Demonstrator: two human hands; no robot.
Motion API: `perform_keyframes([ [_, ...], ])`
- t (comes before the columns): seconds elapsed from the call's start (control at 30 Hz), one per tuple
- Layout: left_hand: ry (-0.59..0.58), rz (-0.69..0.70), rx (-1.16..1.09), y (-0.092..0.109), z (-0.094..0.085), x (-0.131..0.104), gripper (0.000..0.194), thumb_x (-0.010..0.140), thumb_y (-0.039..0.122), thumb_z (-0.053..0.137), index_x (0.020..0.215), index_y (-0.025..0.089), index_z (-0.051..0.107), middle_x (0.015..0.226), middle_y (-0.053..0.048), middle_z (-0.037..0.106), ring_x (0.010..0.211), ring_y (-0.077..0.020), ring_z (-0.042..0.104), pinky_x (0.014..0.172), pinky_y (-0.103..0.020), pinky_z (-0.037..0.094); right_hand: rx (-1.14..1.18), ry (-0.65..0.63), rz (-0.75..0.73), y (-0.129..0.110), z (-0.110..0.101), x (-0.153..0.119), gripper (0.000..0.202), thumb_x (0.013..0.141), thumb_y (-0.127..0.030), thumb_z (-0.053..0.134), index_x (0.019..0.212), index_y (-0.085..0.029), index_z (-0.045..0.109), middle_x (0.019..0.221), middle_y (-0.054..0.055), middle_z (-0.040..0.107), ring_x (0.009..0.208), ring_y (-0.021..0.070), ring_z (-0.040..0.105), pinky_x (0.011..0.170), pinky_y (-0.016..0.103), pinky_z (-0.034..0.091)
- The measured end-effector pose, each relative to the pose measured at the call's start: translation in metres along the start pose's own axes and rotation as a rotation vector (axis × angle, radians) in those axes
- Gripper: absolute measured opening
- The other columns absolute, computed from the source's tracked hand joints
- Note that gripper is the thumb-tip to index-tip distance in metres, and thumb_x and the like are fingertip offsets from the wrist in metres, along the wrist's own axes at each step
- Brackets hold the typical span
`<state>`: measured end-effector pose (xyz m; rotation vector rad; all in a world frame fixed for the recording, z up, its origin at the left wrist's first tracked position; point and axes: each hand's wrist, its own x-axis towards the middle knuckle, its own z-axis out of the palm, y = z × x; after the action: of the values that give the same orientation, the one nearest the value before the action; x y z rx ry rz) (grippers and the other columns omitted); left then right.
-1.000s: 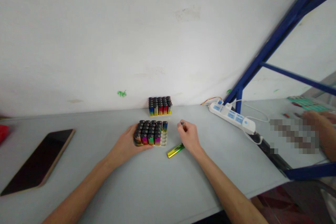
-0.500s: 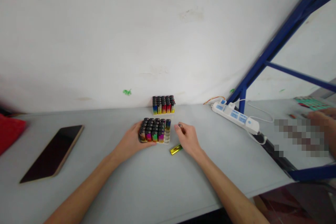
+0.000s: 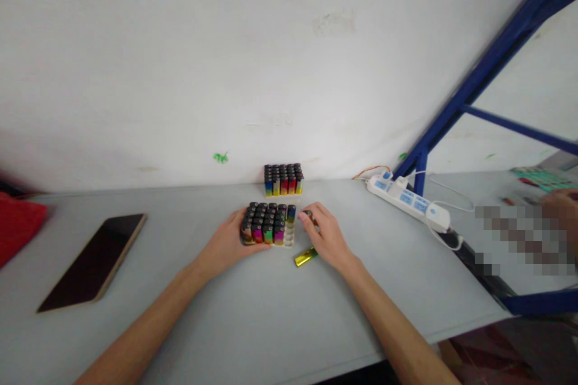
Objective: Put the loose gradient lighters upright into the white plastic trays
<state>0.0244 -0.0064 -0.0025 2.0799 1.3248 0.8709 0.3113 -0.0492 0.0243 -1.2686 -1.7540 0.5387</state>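
Observation:
A white tray (image 3: 288,243) with round slots holds upright lighters (image 3: 262,224) with black tops and shiny coloured bodies. Several slots in its right column hold nothing. My left hand (image 3: 229,236) is closed around the tray's left side, its thumb along the front. Just right of the tray, my right hand (image 3: 326,232) is pinched on a lighter (image 3: 309,214); its dark top shows and most of its body is hidden by the fingers. A gold-green lighter (image 3: 305,257) lies on the table below that hand, its far end partly covered.
A second full block of lighters (image 3: 284,180) stands at the wall. A dark tablet-like device (image 3: 93,261) and something red (image 3: 20,225) lie left. To the right are a white power strip (image 3: 404,197) with cables, a blue metal frame (image 3: 445,123) and another person's hand (image 3: 562,216).
My right hand has shifted a little, its fingers now further forward around the lighter. The left hand keeps its hold on the tray. The whole view has moved slightly.

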Motion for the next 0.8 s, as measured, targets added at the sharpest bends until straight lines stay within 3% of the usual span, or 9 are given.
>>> perform_keyframes([
  [0.07, 0.000, 0.000, -0.006, 0.000, 0.000, 0.000, 0.091, 0.070, 0.060, 0.101, 0.147, 0.022, 0.070, 0.152, -0.016, 0.082, 0.144, -0.0460, 0.077, 0.129, -0.060, 0.061, -0.039, -0.034, -0.030, 0.002, -0.003, 0.000, 0.050, 0.118, -0.064, 0.048, 0.085, -0.028, 0.057, 0.090, 0.006, 0.069, 0.086, 0.0236, 0.065, 0.083, 0.034, 0.052],
  [0.13, 0.002, -0.006, -0.004, -0.001, 0.000, -0.001, 0.092, 0.070, 0.061, 0.101, 0.147, 0.021, 0.070, 0.154, -0.017, 0.081, 0.145, -0.0468, 0.076, 0.130, -0.060, 0.060, -0.060, -0.059, -0.006, 0.004, -0.006, -0.001, 0.057, 0.118, -0.070, 0.047, 0.079, -0.029, 0.052, 0.077, 0.003, 0.062, 0.075, 0.0223, 0.061, 0.075, 0.034, 0.049],
  [0.27, 0.000, -0.013, -0.009, -0.001, 0.000, -0.001, 0.091, 0.070, 0.062, 0.101, 0.146, 0.022, 0.070, 0.154, -0.017, 0.081, 0.145, -0.0466, 0.076, 0.131, -0.062, 0.059, -0.064, -0.015, 0.051, 0.009, -0.006, -0.002, 0.063, 0.118, -0.076, 0.047, 0.077, -0.029, 0.053, 0.069, 0.002, 0.064, 0.068, 0.0215, 0.061, 0.071, 0.033, 0.047],
  [0.43, 0.003, -0.026, 0.001, 0.002, -0.001, -0.001, 0.087, 0.070, 0.060, 0.101, 0.143, 0.023, 0.072, 0.150, -0.015, 0.083, 0.140, -0.0473, 0.079, 0.126, -0.061, 0.064, -0.113, -0.113, -0.029, 0.017, 0.000, -0.001, 0.047, 0.121, -0.062, 0.055, 0.095, -0.026, 0.072, 0.090, 0.008, 0.079, 0.083, 0.0245, 0.072, 0.080, 0.034, 0.055],
  [0.67, 0.004, -0.021, -0.006, -0.002, 0.001, -0.001, 0.093, 0.068, 0.064, 0.102, 0.148, 0.027, 0.071, 0.151, -0.011, 0.083, 0.143, -0.0431, 0.078, 0.128, -0.057, 0.062, -0.305, -0.280, -0.124, 0.014, -0.009, 0.011, 0.033, 0.124, -0.045, 0.061, 0.100, -0.024, 0.070, 0.095, 0.007, 0.078, 0.083, 0.0233, 0.072, 0.078, 0.033, 0.052],
  [0.8, -0.006, -0.026, -0.007, 0.000, 0.000, -0.001, 0.093, 0.068, 0.061, 0.104, 0.148, 0.027, 0.071, 0.152, -0.011, 0.082, 0.143, -0.0426, 0.077, 0.128, -0.058, 0.062, -0.451, -0.328, -0.093, 0.001, -0.008, 0.020, 0.025, 0.122, -0.040, 0.067, 0.103, -0.024, 0.072, 0.096, 0.009, 0.082, 0.082, 0.0248, 0.076, 0.074, 0.033, 0.048],
])
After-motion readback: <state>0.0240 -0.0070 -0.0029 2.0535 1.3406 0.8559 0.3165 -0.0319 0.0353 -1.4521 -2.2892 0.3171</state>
